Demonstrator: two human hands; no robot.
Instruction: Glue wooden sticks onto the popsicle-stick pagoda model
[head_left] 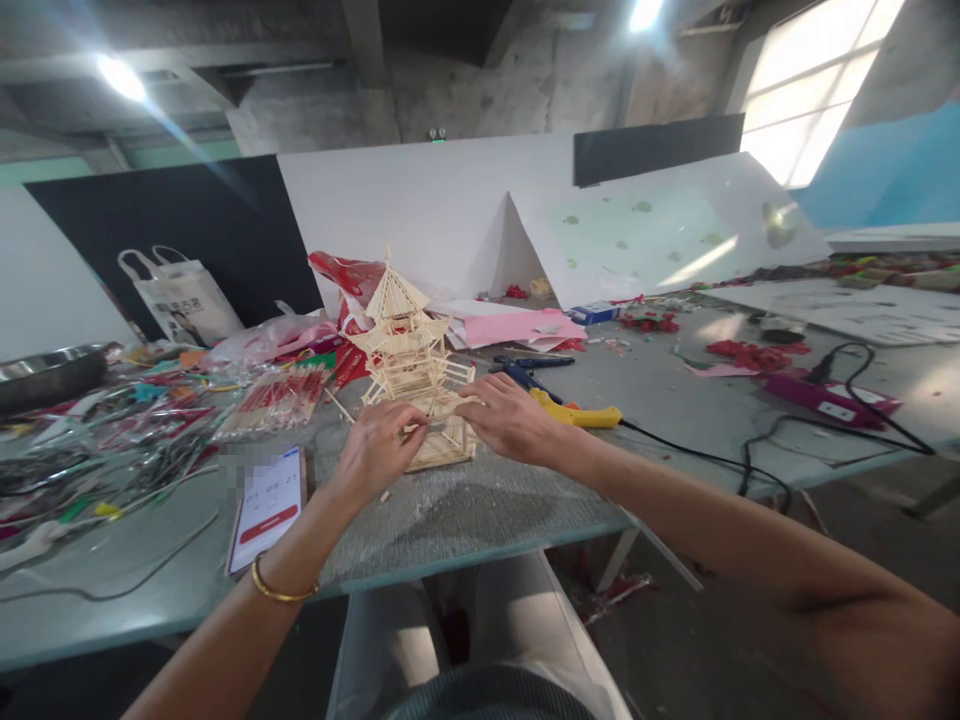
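Grey tabletop (660, 375) bore a stick pagoda (409, 375) between the left hand (381, 440) and right hand (510, 415), both touching its lower tier; whether they pinched anything was unclear. Above them, spire (388, 258) and roofs (397, 303) stood assembled; what remained didn't show.

Tiered model (414, 372): slender sticks, apparently wood, matt finish. Tabletop (517, 510): matt, rough and streaked in front of the model. Glue gun (596, 416): smooth yellow plastic body. Phone (268, 508): smooth, glossy screen. Bracelet (281, 592): polished, gold-toned metal. Bowl (52, 380): shiny metal. Stick packets (277, 402): clear, glossy plastic film. Pink sheet (521, 327): smooth, matt paper. Trousers (521, 620): pale, matt cloth. Rear wall (480, 100): rough, unpolished concrete.
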